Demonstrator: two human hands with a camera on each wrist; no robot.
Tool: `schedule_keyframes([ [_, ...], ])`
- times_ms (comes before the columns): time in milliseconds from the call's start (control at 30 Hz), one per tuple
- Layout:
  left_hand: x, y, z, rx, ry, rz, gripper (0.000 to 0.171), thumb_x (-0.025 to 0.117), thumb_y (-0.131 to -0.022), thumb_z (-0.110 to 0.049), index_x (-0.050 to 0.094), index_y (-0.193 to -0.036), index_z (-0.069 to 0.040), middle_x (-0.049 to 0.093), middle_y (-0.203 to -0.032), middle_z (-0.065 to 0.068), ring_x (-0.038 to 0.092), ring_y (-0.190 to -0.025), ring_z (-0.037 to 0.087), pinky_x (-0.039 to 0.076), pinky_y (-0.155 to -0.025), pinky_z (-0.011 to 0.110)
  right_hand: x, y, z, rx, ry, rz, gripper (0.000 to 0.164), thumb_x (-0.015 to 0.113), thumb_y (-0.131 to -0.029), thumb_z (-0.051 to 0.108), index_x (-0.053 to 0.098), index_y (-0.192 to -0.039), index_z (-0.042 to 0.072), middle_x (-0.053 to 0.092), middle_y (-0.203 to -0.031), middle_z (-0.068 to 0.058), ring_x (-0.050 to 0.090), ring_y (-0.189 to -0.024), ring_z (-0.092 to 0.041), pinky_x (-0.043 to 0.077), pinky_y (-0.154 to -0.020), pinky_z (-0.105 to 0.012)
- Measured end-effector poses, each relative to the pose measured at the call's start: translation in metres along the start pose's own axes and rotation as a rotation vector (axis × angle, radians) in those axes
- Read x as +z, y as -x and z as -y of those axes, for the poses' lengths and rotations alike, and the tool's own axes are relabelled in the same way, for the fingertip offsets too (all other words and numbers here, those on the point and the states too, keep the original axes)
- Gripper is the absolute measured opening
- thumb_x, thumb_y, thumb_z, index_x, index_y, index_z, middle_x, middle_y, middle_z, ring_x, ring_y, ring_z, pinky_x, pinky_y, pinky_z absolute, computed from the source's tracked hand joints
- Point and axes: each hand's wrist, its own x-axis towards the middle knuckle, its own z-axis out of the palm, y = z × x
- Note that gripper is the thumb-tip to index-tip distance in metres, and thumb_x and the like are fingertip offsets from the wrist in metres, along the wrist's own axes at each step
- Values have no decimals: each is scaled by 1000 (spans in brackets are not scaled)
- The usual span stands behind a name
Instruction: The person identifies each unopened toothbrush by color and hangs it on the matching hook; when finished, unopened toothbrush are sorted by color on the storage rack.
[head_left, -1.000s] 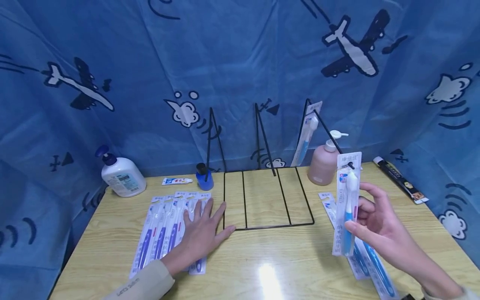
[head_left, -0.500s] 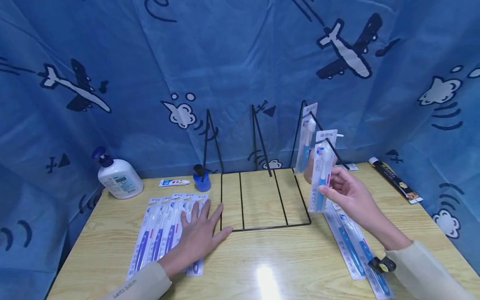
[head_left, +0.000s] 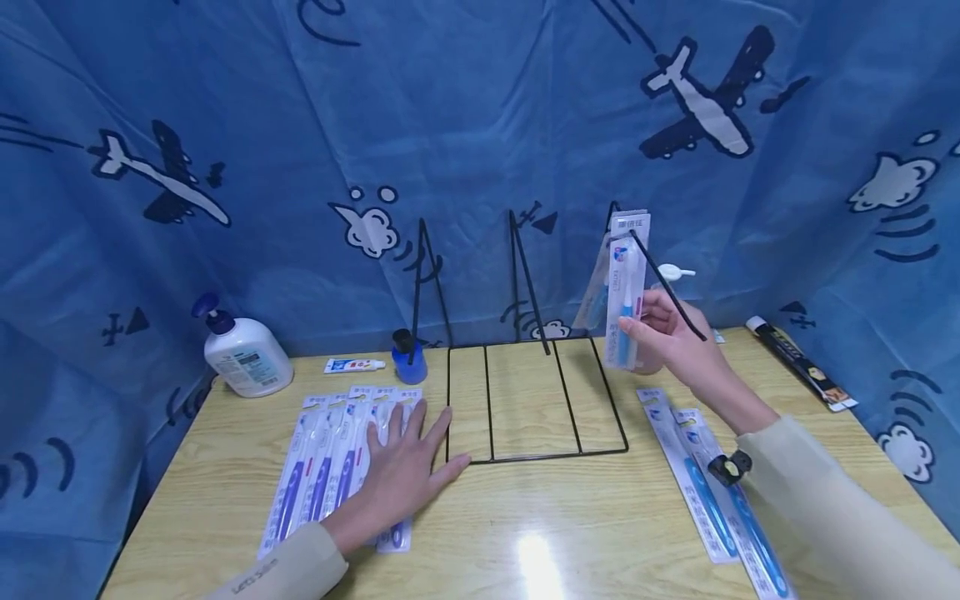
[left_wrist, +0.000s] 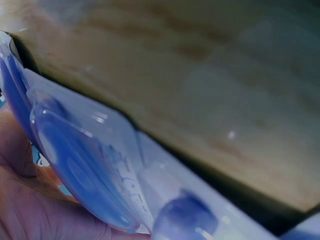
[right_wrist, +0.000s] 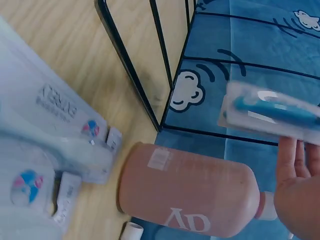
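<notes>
My right hand (head_left: 678, 342) pinches a packaged toothbrush (head_left: 627, 287) with a blue handle between thumb and fingers. The pack hangs upright, its top hole threaded on the right prong (head_left: 663, 282) of a black wire rack (head_left: 537, 457). Just behind it, another blue packaged toothbrush (head_left: 595, 287) hangs on the same prong, partly covered. In the right wrist view, the held toothbrush (right_wrist: 272, 107) shows above my fingers (right_wrist: 287, 160). My left hand (head_left: 405, 471) rests with fingers spread on several purple packaged toothbrushes (head_left: 318, 475), whose handle ends fill the left wrist view.
Two blue packaged toothbrushes (head_left: 697, 492) lie right of the rack. A pink pump bottle (right_wrist: 185, 190) stands behind my right hand. Along the back are a white pump bottle (head_left: 251, 358), a small toothpaste tube (head_left: 354, 365) and a blue bottle (head_left: 410, 364); a black box (head_left: 798, 363) lies far right.
My right hand has moved away from me and slightly left, sliding the toothbrush pack back along the prong from its front end to the pack behind. My left hand has stayed put.
</notes>
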Motion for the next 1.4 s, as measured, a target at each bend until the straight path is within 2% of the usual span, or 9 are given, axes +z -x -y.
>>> schedule_keyframes([
  [267,0,0,-1,-3,3,1,79,57,-107,-65,44,-168,-16,33,-171,27,22,-156,61,13,-113,89,-5,4,11,-93,-20,-125,42,74,-107,26,60,-140,4,68,-133,-11,66,-119,-16,51,-101,-21],
  [433,0,0,-2,-7,-3,2,79,56,-107,-65,44,-169,-16,33,-171,27,22,-156,60,13,-113,89,-8,8,13,-173,-68,-138,37,73,-107,17,61,-139,1,68,-132,-11,67,-120,-16,50,-104,-20],
  [600,-1,0,-3,-10,0,5,80,56,-107,-67,44,-169,-16,32,-172,28,21,-156,61,12,-114,88,-14,17,17,-179,-84,-159,39,73,-107,12,59,-140,-3,71,-130,-8,69,-118,-11,52,-100,-18],
  [833,0,0,-2,-12,11,15,80,57,-107,-66,44,-169,-17,31,-172,28,20,-156,61,10,-114,88,-26,38,16,-97,-71,-198,34,77,-105,14,65,-136,5,71,-125,-1,68,-114,-9,55,-90,-15],
  [1033,0,0,-2,-8,1,3,80,56,-107,-66,45,-168,-16,33,-171,28,22,-156,61,13,-114,89,-35,65,4,-15,-118,-169,38,72,-108,13,57,-143,14,63,-125,-4,69,-103,-9,59,-83,-18],
  [1100,0,1,-1,-8,3,0,80,56,-107,-66,45,-168,-16,33,-170,28,22,-156,61,13,-113,89,-38,75,-2,15,-88,-158,39,70,-109,15,54,-145,15,65,-123,1,70,-101,-5,59,-82,-18],
  [1167,0,1,-1,-8,5,-1,80,56,-107,-66,45,-168,-16,34,-170,28,23,-155,61,13,-113,89,-43,85,-10,44,-127,-141,37,69,-110,12,54,-144,15,66,-121,4,71,-101,-4,59,-82,-19],
  [1300,0,1,-1,-6,11,2,80,56,-107,-66,45,-168,-16,33,-171,28,22,-155,61,12,-113,89,-52,107,-25,142,-134,-114,33,69,-110,13,57,-140,21,68,-118,10,71,-101,-2,60,-81,-21],
  [1400,0,0,-2,-8,16,7,79,57,-107,-65,44,-168,-16,32,-171,28,21,-156,61,12,-114,89,-56,126,-34,254,-91,-106,37,69,-110,18,55,-145,15,69,-116,15,70,-101,0,61,-81,-24],
])
